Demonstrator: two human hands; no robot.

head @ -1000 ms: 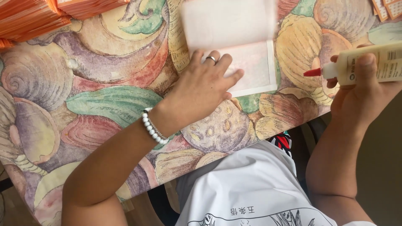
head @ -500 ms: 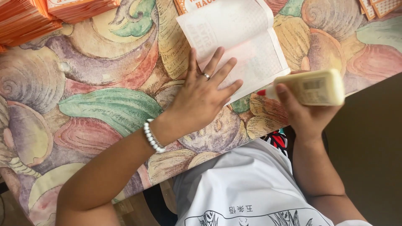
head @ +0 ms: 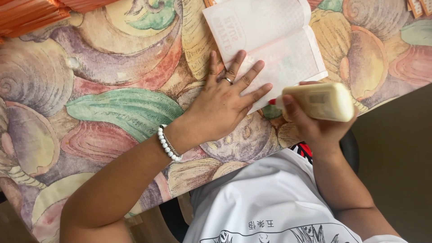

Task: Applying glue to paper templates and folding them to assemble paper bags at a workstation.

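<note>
Left hand (head: 225,101) lies flat, fingers spread, palm down on the near left corner of the folded white paper sheet (head: 270,42); grasps nothing, just pins the sheet to the table so it won't slide. Ring on one finger, white bead bracelet (head: 168,144) at the wrist. Right hand (head: 315,123) is wrapped around a cream glue bottle (head: 321,101), held nearly sideways, red nozzle (head: 272,101) aimed at the sheet's near edge, just beside the left fingertips; the tilt looks meant to bring the tip to the paper. Whether the nozzle touches the sheet, cannot tell. The sheet sits at the far side of the shell-pattern tablecloth (head: 112,103), upper flap folded open. Orange paper stacks (head: 36,13) lie well left of the sheet at the far edge.
</note>
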